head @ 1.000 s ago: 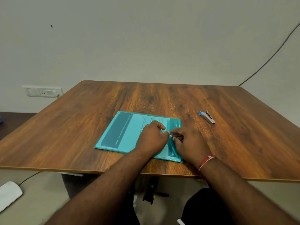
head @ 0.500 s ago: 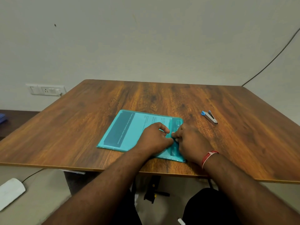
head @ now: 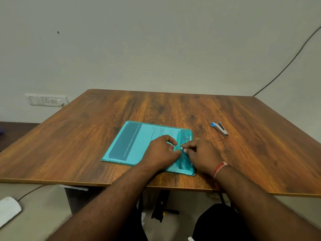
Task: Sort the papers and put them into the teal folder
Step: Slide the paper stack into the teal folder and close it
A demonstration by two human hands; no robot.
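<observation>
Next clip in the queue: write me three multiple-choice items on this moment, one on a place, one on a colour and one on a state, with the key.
1. Where does the stapler lie, relative to the teal folder?
A. on top of it
B. on the table, to its right
C. on the floor below it

2. What colour is the band on the right wrist?
A. red
B. green
C. black

3. What state is the folder in?
A. empty and upright
B. flat, with papers inside
C. lifted off the table

Key:
1 B: it lies on bare wood, apart from the folder.
2 A: a red thread circles the wrist.
3 B: print shows through the cover, and the left hand and right hand rest on it.
</observation>
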